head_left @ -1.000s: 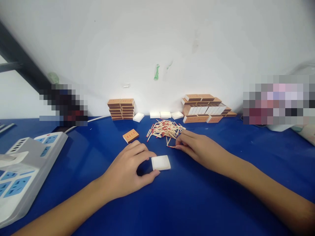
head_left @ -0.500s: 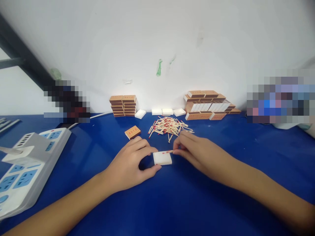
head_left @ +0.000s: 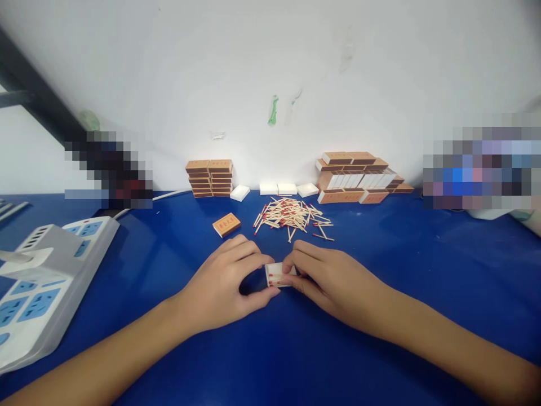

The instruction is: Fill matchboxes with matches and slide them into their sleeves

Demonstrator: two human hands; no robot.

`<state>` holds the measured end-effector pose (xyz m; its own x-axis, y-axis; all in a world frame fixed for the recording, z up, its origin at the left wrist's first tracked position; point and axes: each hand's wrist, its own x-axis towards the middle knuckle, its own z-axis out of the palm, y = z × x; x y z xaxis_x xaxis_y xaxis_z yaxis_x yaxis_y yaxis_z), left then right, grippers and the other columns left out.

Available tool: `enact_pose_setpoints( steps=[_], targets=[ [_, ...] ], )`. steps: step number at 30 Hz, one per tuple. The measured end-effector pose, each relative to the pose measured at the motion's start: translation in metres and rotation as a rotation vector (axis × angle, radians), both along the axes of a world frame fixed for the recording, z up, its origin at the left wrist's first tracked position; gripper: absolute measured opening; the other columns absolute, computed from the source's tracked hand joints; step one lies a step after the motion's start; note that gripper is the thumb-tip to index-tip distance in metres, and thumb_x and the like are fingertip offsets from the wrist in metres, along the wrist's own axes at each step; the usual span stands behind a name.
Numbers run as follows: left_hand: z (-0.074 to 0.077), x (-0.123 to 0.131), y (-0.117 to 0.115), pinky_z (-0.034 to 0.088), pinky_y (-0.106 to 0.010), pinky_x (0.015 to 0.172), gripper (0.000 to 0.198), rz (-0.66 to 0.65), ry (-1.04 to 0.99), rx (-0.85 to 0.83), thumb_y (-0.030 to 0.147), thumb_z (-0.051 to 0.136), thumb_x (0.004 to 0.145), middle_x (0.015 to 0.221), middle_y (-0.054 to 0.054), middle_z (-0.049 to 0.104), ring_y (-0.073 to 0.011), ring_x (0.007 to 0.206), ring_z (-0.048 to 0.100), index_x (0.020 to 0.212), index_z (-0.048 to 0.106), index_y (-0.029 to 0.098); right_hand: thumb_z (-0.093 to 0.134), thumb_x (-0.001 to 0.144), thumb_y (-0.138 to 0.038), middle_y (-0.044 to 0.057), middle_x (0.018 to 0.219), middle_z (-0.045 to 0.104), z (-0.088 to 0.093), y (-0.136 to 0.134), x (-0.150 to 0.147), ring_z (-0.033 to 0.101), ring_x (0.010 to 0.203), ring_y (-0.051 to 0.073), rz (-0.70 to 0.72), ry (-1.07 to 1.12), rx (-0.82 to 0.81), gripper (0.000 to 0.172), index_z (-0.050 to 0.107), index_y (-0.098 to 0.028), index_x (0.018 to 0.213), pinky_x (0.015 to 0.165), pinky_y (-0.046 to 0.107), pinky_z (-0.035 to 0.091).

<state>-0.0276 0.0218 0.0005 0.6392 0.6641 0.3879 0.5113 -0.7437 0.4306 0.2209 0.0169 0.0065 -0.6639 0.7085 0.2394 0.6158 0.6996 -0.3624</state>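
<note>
A small white matchbox tray [head_left: 274, 269] lies on the blue table in front of me. My left hand [head_left: 234, 276] grips its left end between thumb and fingers. Inside the tray are a few matches [head_left: 274, 279], red heads toward the left. My right hand [head_left: 316, 268] reaches over the tray's right side, thumb and forefinger pinched at the matches and covering part of them. Just beyond is a loose pile of red-headed matches [head_left: 287, 214]. A closed orange-brown matchbox [head_left: 227, 224] lies beyond my left hand.
Matchboxes are piled at the back left [head_left: 210, 179] and in a larger stack at the back right [head_left: 353, 179]. Several white trays [head_left: 287, 189] stand along the wall. A power strip [head_left: 54, 287] with a plugged-in adapter occupies the left side.
My right hand has moved left and down, bringing matches into the tray. A few matches at the pile's right edge, partly covered before, now show. My left hand keeps its grip.
</note>
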Motion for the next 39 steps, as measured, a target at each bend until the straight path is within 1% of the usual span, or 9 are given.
enact_pose_setpoints(
  steps=[3, 9, 15, 18, 22, 25, 29, 34, 39],
  targets=[
    [-0.001, 0.0, 0.001, 0.052, -0.04, 0.087, 0.029, 0.004, -0.004, 0.0, 0.034, 0.077, 0.093, 0.101, -0.006, 0.07, -0.0218, 0.092, 0.062, 0.117, 0.07, 0.019, 0.058, 0.106, -0.024, 0.005, 0.103, 0.069, 0.004, 0.002, 0.006, 0.067, 0.08, 0.018, -0.006, -0.007, -0.041, 0.01, 0.066, -0.019, 0.106, 0.07, 0.031, 0.049],
    [-0.001, -0.001, 0.001, 0.052, -0.039, 0.086, 0.027, 0.007, -0.005, 0.004, 0.034, 0.077, 0.094, 0.101, -0.006, 0.07, -0.0213, 0.091, 0.062, 0.114, 0.071, 0.018, 0.057, 0.106, -0.023, 0.002, 0.097, 0.068, 0.011, 0.007, 0.012, 0.064, 0.08, 0.016, 0.015, -0.023, -0.196, 0.013, 0.065, -0.021, 0.097, 0.07, 0.03, 0.046],
    [0.0, -0.001, 0.0, 0.052, -0.039, 0.085, 0.025, -0.002, -0.023, 0.014, 0.032, 0.078, 0.092, 0.099, -0.006, 0.07, -0.022, 0.091, 0.062, 0.111, 0.07, 0.019, 0.057, 0.105, -0.024, 0.002, 0.091, 0.068, 0.008, -0.005, -0.003, 0.061, 0.073, 0.014, -0.057, 0.083, -0.222, 0.011, 0.063, -0.021, 0.097, 0.064, 0.027, 0.043],
    [0.0, -0.002, 0.0, 0.052, -0.039, 0.085, 0.025, 0.0, -0.018, 0.015, 0.033, 0.078, 0.092, 0.099, -0.006, 0.069, -0.022, 0.091, 0.062, 0.112, 0.071, 0.019, 0.058, 0.104, -0.026, 0.002, 0.089, 0.068, 0.011, 0.001, 0.005, 0.06, 0.07, 0.014, -0.062, 0.094, -0.155, 0.011, 0.065, -0.021, 0.096, 0.064, 0.027, 0.042],
    [0.0, -0.002, 0.0, 0.052, -0.039, 0.085, 0.027, 0.007, -0.014, 0.014, 0.033, 0.078, 0.093, 0.099, -0.006, 0.069, -0.0214, 0.09, 0.062, 0.114, 0.071, 0.018, 0.059, 0.103, -0.036, 0.003, 0.083, 0.068, 0.016, 0.031, 0.04, 0.06, 0.07, 0.017, -0.273, 0.051, 0.022, 0.02, 0.067, -0.022, 0.093, 0.065, 0.03, 0.041],
    [0.0, -0.001, 0.001, 0.052, -0.038, 0.084, 0.026, 0.012, -0.021, 0.01, 0.034, 0.077, 0.094, 0.099, -0.005, 0.069, -0.0211, 0.09, 0.061, 0.114, 0.071, 0.019, 0.068, 0.095, -0.048, 0.005, 0.085, 0.069, 0.012, 0.05, 0.062, 0.061, 0.072, 0.02, -0.366, -0.074, -0.005, 0.027, 0.068, -0.022, 0.09, 0.064, 0.032, 0.042],
    [-0.001, -0.001, 0.002, 0.052, -0.039, 0.084, 0.026, 0.02, -0.022, 0.004, 0.034, 0.077, 0.094, 0.098, -0.005, 0.068, -0.021, 0.09, 0.061, 0.115, 0.072, 0.02, 0.06, 0.1, -0.043, 0.007, 0.084, 0.07, 0.001, 0.056, 0.064, 0.062, 0.071, 0.021, -0.442, -0.154, -0.083, 0.027, 0.066, -0.021, 0.084, 0.062, 0.033, 0.041],
    [0.0, -0.002, 0.002, 0.052, -0.039, 0.084, 0.025, 0.015, -0.009, -0.007, 0.034, 0.077, 0.094, 0.097, -0.005, 0.068, -0.0213, 0.09, 0.061, 0.114, 0.072, 0.02, 0.057, 0.102, -0.039, 0.007, 0.089, 0.07, 0.004, 0.054, 0.062, 0.063, 0.075, 0.021, -0.408, -0.168, -0.136, 0.025, 0.065, -0.021, 0.086, 0.065, 0.033, 0.042],
    [0.0, -0.002, 0.001, 0.052, -0.039, 0.083, 0.024, 0.032, -0.012, -0.007, 0.034, 0.077, 0.093, 0.096, -0.004, 0.067, -0.0216, 0.089, 0.061, 0.113, 0.072, 0.021, 0.059, 0.104, -0.041, 0.002, 0.08, 0.066, 0.016, 0.037, 0.046, 0.058, 0.068, 0.017, -0.297, 0.015, -0.143, 0.025, 0.064, -0.022, 0.089, 0.062, 0.029, 0.041]
  ],
)
